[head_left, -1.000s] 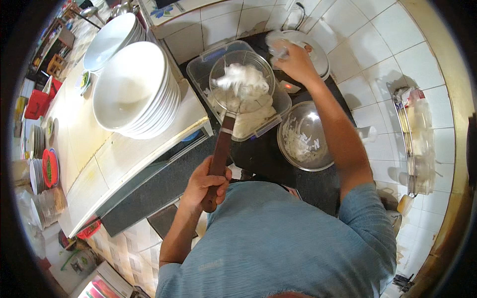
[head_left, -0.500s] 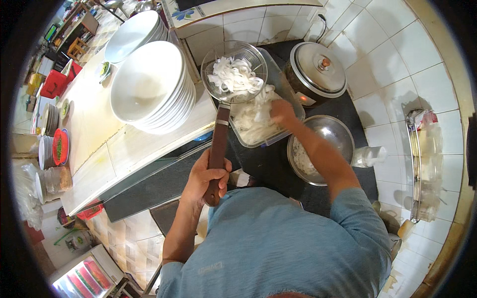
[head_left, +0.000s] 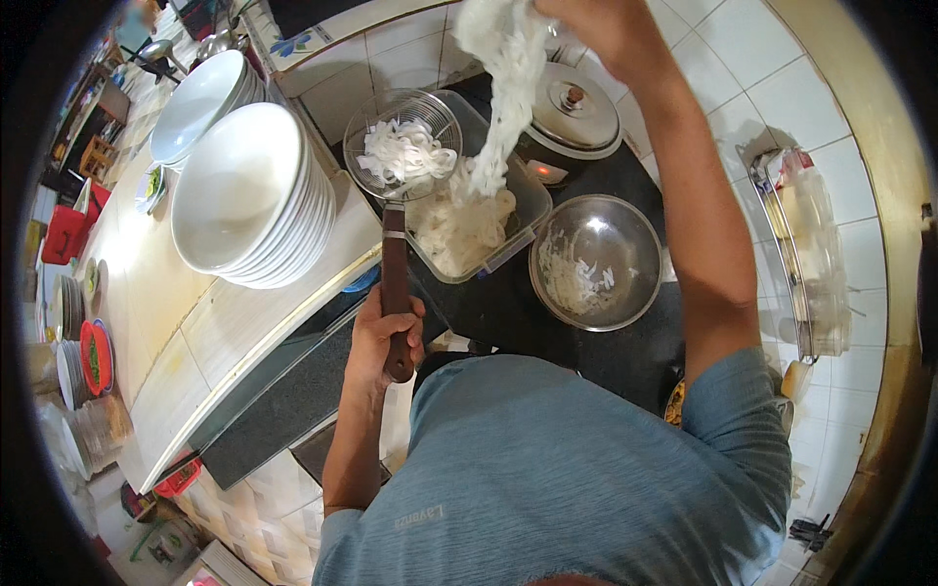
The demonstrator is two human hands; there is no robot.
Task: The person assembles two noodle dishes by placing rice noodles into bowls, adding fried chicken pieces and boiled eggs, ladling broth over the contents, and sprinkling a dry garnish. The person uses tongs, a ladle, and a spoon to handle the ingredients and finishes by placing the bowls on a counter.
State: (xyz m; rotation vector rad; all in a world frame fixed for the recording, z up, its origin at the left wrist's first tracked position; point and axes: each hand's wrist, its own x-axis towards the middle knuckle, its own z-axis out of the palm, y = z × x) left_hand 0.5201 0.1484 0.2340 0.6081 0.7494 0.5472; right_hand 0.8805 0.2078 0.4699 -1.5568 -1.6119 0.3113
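The right hand (head_left: 596, 29) is raised high at the top of the view, fingers closed on a clump of flat white noodles (head_left: 508, 68); the strands hang down from the hand in a long limp ribbon to the clear plastic container (head_left: 518, 210) below, where more of the same pale, soft noodles lie in a heap. The left hand (head_left: 376, 337) is wrapped tight round the dark wooden handle of a wire strainer ladle (head_left: 403, 146); the round mesh basket sits over the far left corner of the container, well below the right hand, and carries a small portion of noodles. Just right of the container stands a shiny round metal bowl (head_left: 598, 259) with a few white scraps inside; behind it is a metal pot with a knobbed lid (head_left: 572, 107). On the tiled desk (head_left: 225, 327) to the left, smooth white ceramic bowls (head_left: 244, 190) are stacked in two piles.
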